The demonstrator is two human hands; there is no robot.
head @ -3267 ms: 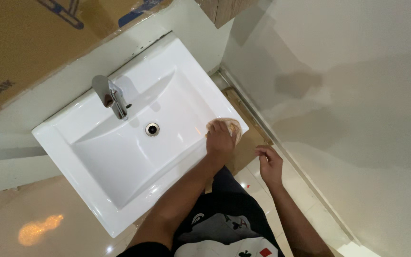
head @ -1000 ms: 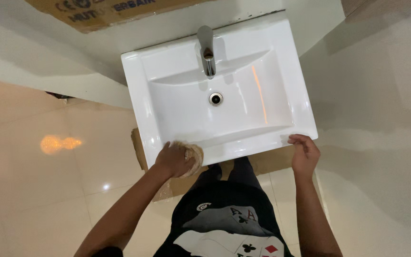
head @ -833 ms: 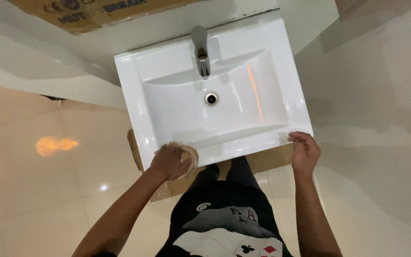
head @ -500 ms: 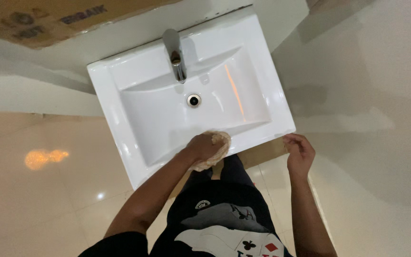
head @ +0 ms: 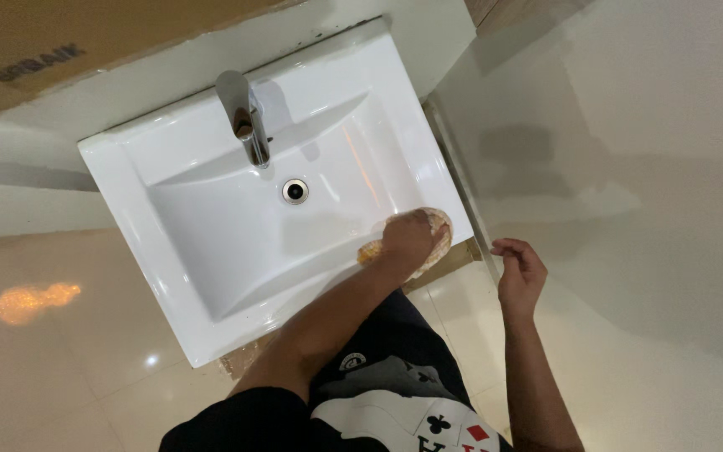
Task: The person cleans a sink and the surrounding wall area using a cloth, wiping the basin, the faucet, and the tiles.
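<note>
A white rectangular sink (head: pixel 140 209) with a chrome tap (head: pixel 244 121) and a round drain (head: pixel 295 190) fills the middle of the view. My left hand (head: pixel 407 237) presses a tan cloth (head: pixel 438 238) onto the sink's front rim near its right corner. My right hand (head: pixel 519 272) hangs in the air just right of that corner, fingers loosely curled, touching nothing.
A brown cardboard box (head: pixel 60 42) lies along the top edge behind the sink. Cardboard pieces (head: pixel 441 259) show under the sink's front edge. Glossy cream floor tiles (head: pixel 60 360) spread left and below; a pale wall (head: pixel 654 167) stands on the right.
My left hand has slid the cloth along the front rim from the left corner to the right corner. My right hand has come off the sink's right corner.
</note>
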